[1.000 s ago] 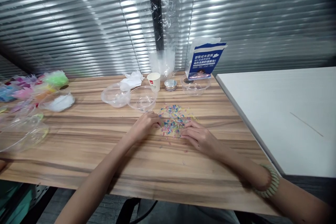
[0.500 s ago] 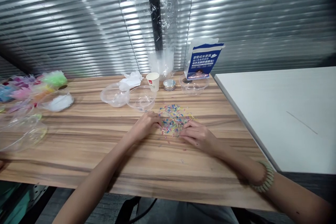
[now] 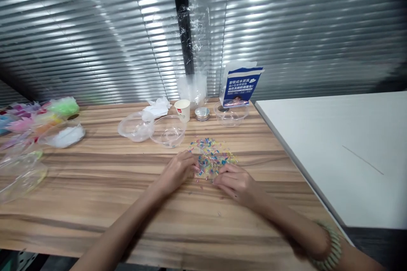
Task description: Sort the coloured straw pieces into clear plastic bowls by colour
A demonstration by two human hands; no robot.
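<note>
Both hands in on the little pile of colourful bits

So my left hand is at the near left edge of the pile and my right hand at its near right edge, a gap between the two; fingers curled in on both, though I can't tell if either one has a piece pinched; the pile's on the wood-look table, a few strays on the near side; just past it on the far left there's a clear bowl, with a paper cup right by its far rim; a small round tin sits right of the cup, and farther right a blue and white bag stands by another clear bowl; green bracelet on my right arm.
</note>
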